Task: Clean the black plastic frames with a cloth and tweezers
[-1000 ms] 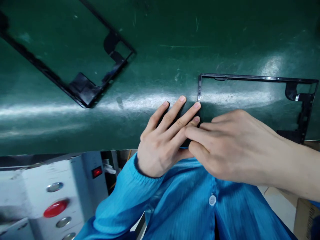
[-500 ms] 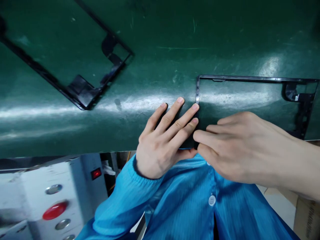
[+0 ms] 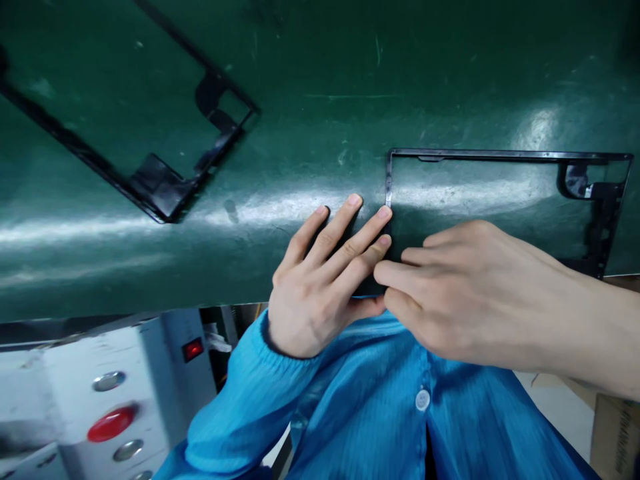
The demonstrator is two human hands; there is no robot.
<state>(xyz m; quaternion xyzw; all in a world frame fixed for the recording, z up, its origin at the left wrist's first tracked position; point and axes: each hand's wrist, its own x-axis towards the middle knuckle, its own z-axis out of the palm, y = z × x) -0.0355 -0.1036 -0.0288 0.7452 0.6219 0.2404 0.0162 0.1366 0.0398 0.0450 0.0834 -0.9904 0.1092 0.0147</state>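
Black frame (image 3: 475, 155) stretches beyond and rightward of the right hand (image 3: 440, 287), whose grip is curled; whether it pinches anything, I cannot tell. Beside that grip, the left hand's (image 3: 310, 287) splayed fingertips (image 3: 385, 212) touch the frame's short side, probably steadying it on the desk (image 3: 310, 147).

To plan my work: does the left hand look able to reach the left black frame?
Probably yes: the left hand touches the right frame, but nothing visible blocks its way to the left frame.
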